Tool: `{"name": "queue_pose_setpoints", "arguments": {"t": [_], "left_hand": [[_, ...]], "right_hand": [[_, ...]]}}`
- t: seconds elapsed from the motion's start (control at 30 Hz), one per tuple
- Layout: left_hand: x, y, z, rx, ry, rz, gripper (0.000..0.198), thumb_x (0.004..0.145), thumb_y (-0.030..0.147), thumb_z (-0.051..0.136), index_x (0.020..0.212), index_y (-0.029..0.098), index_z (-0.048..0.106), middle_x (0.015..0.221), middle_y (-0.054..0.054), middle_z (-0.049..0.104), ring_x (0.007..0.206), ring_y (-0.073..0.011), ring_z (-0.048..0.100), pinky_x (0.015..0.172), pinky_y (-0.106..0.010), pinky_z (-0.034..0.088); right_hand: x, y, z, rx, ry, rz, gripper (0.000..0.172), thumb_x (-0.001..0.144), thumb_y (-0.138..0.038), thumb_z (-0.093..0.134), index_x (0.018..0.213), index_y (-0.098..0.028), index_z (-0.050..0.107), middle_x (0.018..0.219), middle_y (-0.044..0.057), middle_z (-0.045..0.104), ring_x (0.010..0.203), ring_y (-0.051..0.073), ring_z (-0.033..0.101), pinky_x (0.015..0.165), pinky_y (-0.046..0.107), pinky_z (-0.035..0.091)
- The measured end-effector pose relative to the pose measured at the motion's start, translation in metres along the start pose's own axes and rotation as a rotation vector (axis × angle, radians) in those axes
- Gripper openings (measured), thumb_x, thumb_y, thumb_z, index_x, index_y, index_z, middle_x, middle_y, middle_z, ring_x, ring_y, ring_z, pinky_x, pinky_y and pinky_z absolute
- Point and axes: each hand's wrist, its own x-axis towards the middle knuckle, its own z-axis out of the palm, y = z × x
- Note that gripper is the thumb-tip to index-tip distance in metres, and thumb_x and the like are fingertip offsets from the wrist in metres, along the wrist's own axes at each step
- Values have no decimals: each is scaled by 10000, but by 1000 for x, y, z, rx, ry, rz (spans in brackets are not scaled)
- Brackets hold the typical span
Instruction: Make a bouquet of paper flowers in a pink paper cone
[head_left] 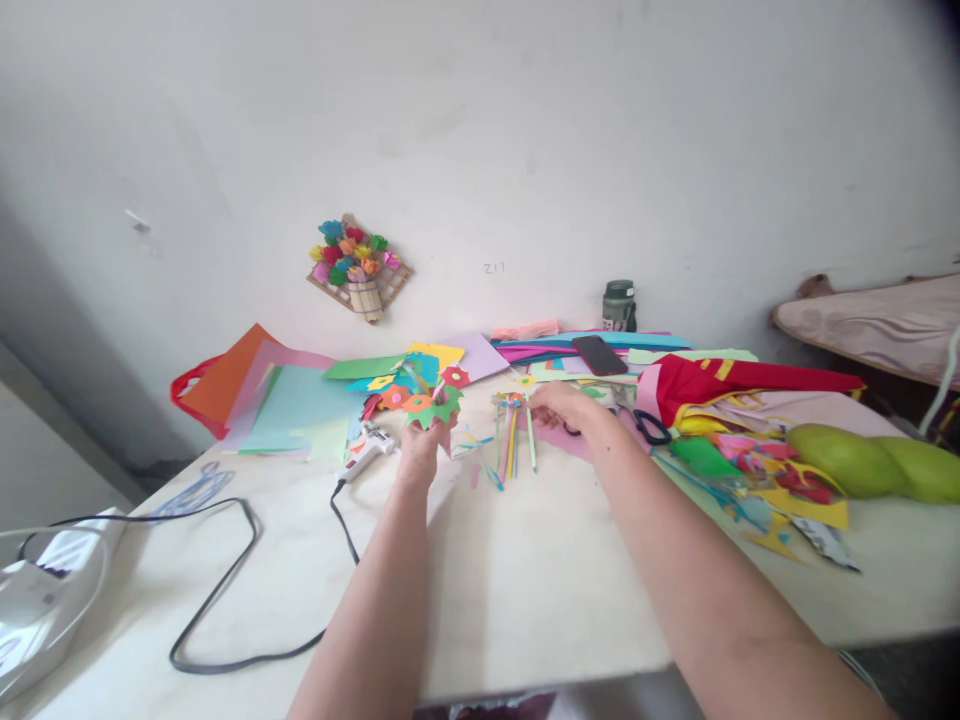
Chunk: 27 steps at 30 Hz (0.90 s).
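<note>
My left hand [420,452] is closed round a bunch of paper flowers [424,395], red, orange, green and yellow, held upright over the table. My right hand [564,408] reaches out over a small pile of coloured paper sticks [511,435] lying on the table; its fingers curl round one green stick. A white glue gun [366,450] lies just left of my left hand, its black cord [225,590] looping across the tabletop [525,580].
Coloured paper sheets [300,405] are stacked at the back left. Black-handled scissors [651,427], a phone [600,355], a dark jar [619,306], paper scraps [757,470] and green balloons [870,462] lie to the right. A paper-flower basket [358,262] hangs on the wall.
</note>
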Motion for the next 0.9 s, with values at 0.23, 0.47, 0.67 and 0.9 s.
{"name": "queue_pose_setpoints", "arguments": {"t": [0.23, 0.47, 0.67, 0.9], "left_hand": [[-8, 12, 3, -49, -135, -21, 318, 553, 326, 772, 774, 127, 658, 792, -72, 669, 633, -153, 603, 578, -274, 482], [-10, 8, 4, -30, -200, -40, 309, 548, 310, 768, 787, 136, 679, 761, -69, 680, 712, -199, 631, 581, -270, 484], [-11, 11, 7, 68, -112, -49, 314, 511, 326, 780, 719, 133, 647, 684, -41, 652, 593, -169, 597, 545, -288, 484], [-6, 10, 3, 37, -17, -3, 340, 486, 314, 780, 745, 133, 655, 742, -48, 663, 662, -173, 606, 588, -301, 513]], "right_hand": [[-9, -16, 18, 457, -100, -277, 75, 721, -125, 660, 687, -128, 593, 599, 26, 649, 483, 106, 597, 487, 217, 496], [-7, -26, 55, 561, 11, -385, 108, 671, -215, 695, 658, -141, 617, 568, -21, 607, 425, 69, 520, 380, 176, 404], [-18, -35, 76, 454, 74, -438, 113, 686, -247, 649, 635, -156, 608, 579, -11, 622, 458, 79, 550, 404, 170, 391], [-8, -33, 54, 199, 408, -549, 181, 730, -328, 570, 636, -176, 592, 527, -18, 565, 520, 133, 566, 514, 225, 433]]}}
